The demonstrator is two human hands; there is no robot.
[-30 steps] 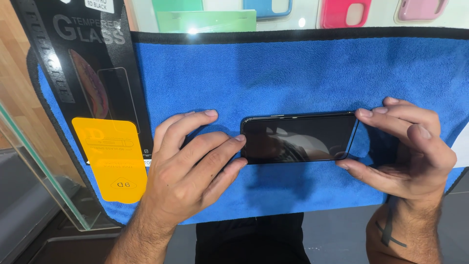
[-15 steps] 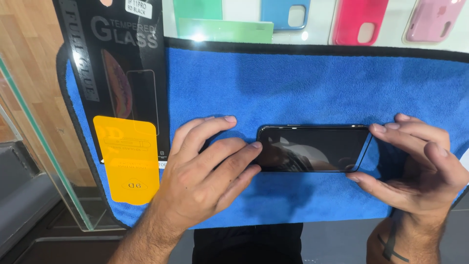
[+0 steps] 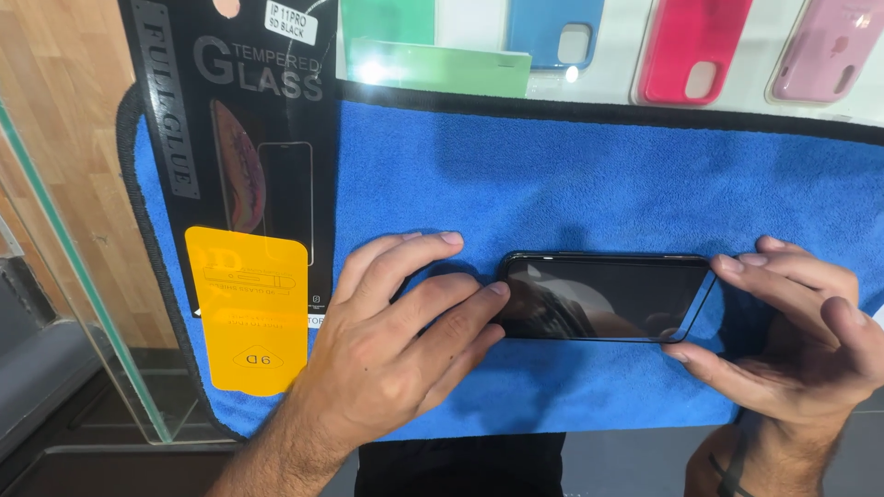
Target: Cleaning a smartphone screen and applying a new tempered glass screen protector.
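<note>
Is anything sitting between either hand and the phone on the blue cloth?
Nothing visible. The left hand touches the phone at its left end, the right hand grips its right end, and only the blue cloth lies beneath.

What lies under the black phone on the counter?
The phone lies flat on a blue cloth, which shows all around it. The left hand and right hand hold its ends. Anything beneath the cloth there is covered.
</note>
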